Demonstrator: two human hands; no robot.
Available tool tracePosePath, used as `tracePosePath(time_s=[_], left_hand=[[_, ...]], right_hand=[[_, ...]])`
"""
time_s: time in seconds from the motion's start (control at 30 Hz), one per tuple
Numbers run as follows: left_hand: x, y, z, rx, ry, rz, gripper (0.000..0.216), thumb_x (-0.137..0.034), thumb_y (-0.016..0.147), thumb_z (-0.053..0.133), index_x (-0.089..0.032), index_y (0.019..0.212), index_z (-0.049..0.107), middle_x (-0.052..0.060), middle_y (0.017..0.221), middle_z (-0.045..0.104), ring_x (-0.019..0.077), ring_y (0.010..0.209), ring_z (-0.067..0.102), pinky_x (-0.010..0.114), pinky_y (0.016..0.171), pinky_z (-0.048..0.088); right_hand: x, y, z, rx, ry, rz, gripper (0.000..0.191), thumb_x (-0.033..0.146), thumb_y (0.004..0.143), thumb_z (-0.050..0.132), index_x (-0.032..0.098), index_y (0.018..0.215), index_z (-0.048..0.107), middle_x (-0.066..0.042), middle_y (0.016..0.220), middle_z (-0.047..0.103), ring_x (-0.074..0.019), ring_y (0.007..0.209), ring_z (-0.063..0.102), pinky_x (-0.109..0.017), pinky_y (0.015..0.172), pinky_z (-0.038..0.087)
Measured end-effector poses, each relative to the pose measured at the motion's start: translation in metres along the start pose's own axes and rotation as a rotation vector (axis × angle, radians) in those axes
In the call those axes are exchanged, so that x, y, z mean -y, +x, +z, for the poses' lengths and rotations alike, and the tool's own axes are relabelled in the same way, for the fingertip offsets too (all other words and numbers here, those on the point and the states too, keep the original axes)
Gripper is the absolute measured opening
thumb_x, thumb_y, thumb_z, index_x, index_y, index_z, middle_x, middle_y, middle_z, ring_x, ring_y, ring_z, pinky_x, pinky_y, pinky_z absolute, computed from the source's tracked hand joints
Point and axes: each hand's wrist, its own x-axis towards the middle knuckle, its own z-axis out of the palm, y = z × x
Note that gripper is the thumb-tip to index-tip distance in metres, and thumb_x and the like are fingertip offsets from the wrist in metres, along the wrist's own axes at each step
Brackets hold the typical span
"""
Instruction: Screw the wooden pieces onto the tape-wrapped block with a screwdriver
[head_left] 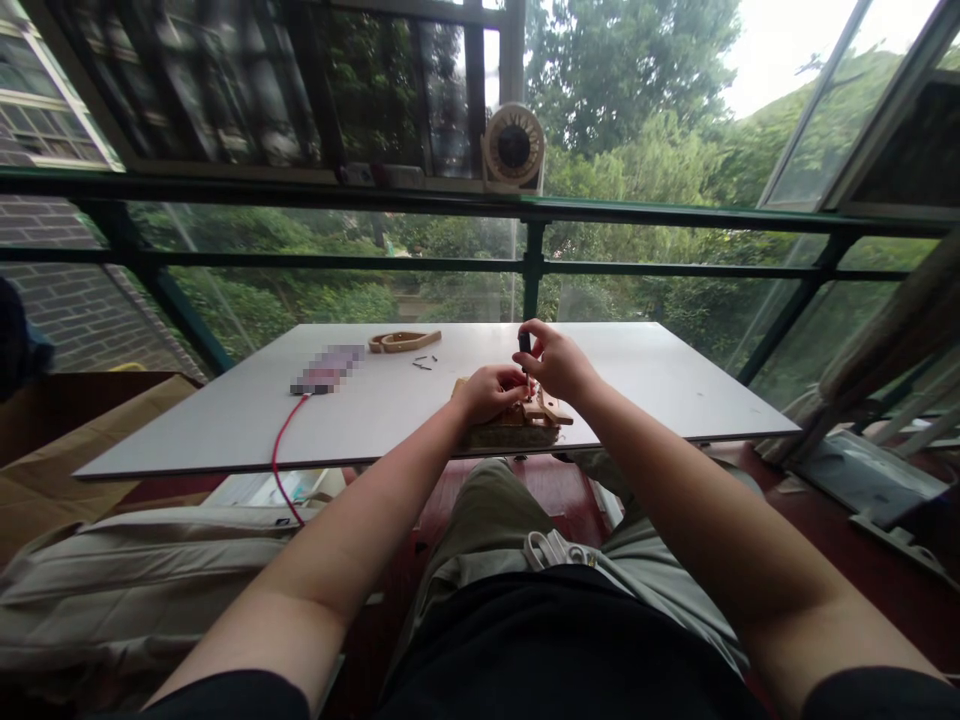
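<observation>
My right hand (561, 364) is closed around the black handle of a screwdriver (524, 343), which stands upright with its shaft pointing down. The shaft meets a small wooden assembly (553, 408) at the table's near edge. Left of the shaft, my left hand (489, 392) presses on this assembly, its fingers curled by the screwdriver's lower end. Those fingers hide part of the wood, and the exact contact at the tip is too small to make out. Beneath the assembly lies a thicker block (514, 435).
On the white table (637, 385) are a curved wooden piece (405, 342), several small screws (422, 366) and a blurred-out device (328, 370) with a red cable (277, 445) hanging over the near edge. A round fan (514, 145) stands beyond, by the green railing (337, 260).
</observation>
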Motion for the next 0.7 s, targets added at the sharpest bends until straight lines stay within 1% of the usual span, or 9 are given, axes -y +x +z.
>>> tracePosePath(time_s=[0.23, 0.4, 0.5, 0.63, 0.7], left_hand=[[-0.009, -0.003, -0.003, 0.021, 0.001, -0.022, 0.028, -0.035, 0.083, 0.058, -0.013, 0.094, 0.071, 0.005, 0.082, 0.072, 0.0139, 0.07, 0.063, 0.023, 0.065, 0.047], [-0.013, -0.003, -0.005, 0.025, 0.026, -0.023, 0.028, -0.035, 0.083, 0.058, -0.013, 0.095, 0.071, 0.005, 0.083, 0.072, 0.0144, 0.072, 0.063, 0.022, 0.064, 0.046], [-0.014, -0.003, -0.005, 0.02, 0.034, -0.023, 0.031, -0.038, 0.083, 0.058, -0.014, 0.097, 0.071, 0.005, 0.084, 0.072, 0.0154, 0.074, 0.063, 0.023, 0.065, 0.046], [-0.012, -0.003, -0.005, 0.013, 0.078, -0.037, 0.032, -0.042, 0.083, 0.058, -0.014, 0.092, 0.071, 0.004, 0.078, 0.071, 0.0137, 0.067, 0.061, 0.022, 0.06, 0.044], [-0.011, -0.002, -0.004, 0.001, 0.085, -0.038, 0.032, -0.042, 0.082, 0.06, -0.014, 0.091, 0.071, 0.004, 0.078, 0.071, 0.0132, 0.066, 0.06, 0.022, 0.06, 0.044]], right_hand=[[0.008, -0.003, -0.002, 0.003, -0.023, -0.012, 0.027, 0.035, 0.078, 0.06, 0.025, 0.102, 0.055, 0.004, 0.066, 0.054, -0.0116, 0.055, 0.043, -0.025, 0.054, 0.029], [0.004, -0.002, 0.003, -0.029, -0.039, -0.036, 0.019, 0.037, 0.077, 0.06, 0.023, 0.085, 0.05, 0.003, 0.065, 0.052, -0.0109, 0.055, 0.039, -0.025, 0.053, 0.026], [0.0, -0.002, 0.004, -0.041, -0.047, -0.039, 0.021, 0.038, 0.077, 0.059, 0.022, 0.076, 0.046, 0.003, 0.062, 0.051, -0.0108, 0.054, 0.037, -0.025, 0.052, 0.025], [-0.004, -0.003, 0.003, -0.035, -0.012, -0.01, 0.022, 0.04, 0.078, 0.058, 0.022, 0.074, 0.046, 0.004, 0.059, 0.051, -0.0107, 0.053, 0.038, -0.025, 0.052, 0.026], [-0.006, -0.002, 0.002, -0.029, 0.015, 0.014, 0.022, 0.041, 0.078, 0.058, 0.022, 0.074, 0.048, 0.004, 0.058, 0.051, -0.0108, 0.051, 0.04, -0.025, 0.051, 0.027]])
